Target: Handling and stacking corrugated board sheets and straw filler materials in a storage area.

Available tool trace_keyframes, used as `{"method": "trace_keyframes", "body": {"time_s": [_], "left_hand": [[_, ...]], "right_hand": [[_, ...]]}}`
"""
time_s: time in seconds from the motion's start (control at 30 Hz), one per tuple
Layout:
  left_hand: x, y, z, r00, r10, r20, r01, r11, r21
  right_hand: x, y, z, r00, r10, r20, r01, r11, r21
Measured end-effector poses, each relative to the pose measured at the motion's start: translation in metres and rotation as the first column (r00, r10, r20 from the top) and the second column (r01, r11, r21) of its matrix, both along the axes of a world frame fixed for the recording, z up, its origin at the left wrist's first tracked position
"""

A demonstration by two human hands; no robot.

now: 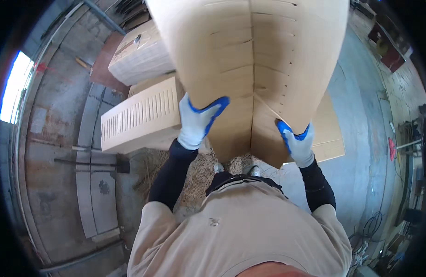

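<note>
A large brown cardboard box (pixel 231 60), partly unfolded, stands in front of me, with its crease running down the middle and rows of small slits in its panels. I wear white gloves with blue palms. My left hand (pixel 197 121) has the lower edge of the left panel between thumb and fingers. On the other side, my right hand (pixel 297 142) grips the lower corner of the right panel. Part of the fingers of both hands is hidden by the cardboard.
To the left lie a slatted cardboard piece (pixel 141 113) and a closed carton (pixel 141 53) with a tool on top. Another flat cardboard sheet (pixel 329 131) lies behind my right hand. Straw-like scraps (pixel 197 173) cover the floor by my shoes. Cables (pixel 372 226) lie at the lower right.
</note>
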State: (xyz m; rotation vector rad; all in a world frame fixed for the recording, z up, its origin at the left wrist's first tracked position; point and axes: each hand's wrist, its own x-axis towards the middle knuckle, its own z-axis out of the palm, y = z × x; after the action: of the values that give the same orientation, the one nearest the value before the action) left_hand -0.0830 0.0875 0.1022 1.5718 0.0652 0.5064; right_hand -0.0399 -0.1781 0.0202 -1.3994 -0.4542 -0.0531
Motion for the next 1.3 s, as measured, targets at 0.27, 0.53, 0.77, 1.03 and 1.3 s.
{"method": "trace_keyframes", "body": {"time_s": [0.27, 0.53, 0.77, 1.03, 1.3], "left_hand": [[-0.005, 0.012, -0.003, 0.956, -0.293, -0.028, 0.291, 0.954, -0.075], [0.012, -0.02, -0.019, 0.965, -0.25, -0.084, 0.253, 0.967, 0.025], [0.022, -0.04, -0.06, 0.934, -0.358, -0.021, 0.353, 0.929, -0.113], [0.071, -0.087, -0.099, 0.762, -0.647, 0.009, 0.647, 0.761, -0.041], [0.18, -0.132, -0.197, 0.559, -0.828, 0.047, 0.747, 0.528, 0.405]], "right_hand": [[0.02, -0.042, -0.004, 0.99, 0.089, -0.112, -0.061, 0.971, 0.232], [0.041, -0.076, -0.045, 0.96, 0.226, -0.166, -0.2, 0.967, 0.16], [0.065, -0.108, 0.045, 0.95, -0.15, 0.273, 0.084, 0.968, 0.237], [0.031, -0.159, 0.12, 0.756, -0.587, 0.289, 0.618, 0.785, -0.024], [-0.045, -0.149, 0.048, 0.609, -0.75, 0.258, 0.755, 0.648, 0.099]]}}
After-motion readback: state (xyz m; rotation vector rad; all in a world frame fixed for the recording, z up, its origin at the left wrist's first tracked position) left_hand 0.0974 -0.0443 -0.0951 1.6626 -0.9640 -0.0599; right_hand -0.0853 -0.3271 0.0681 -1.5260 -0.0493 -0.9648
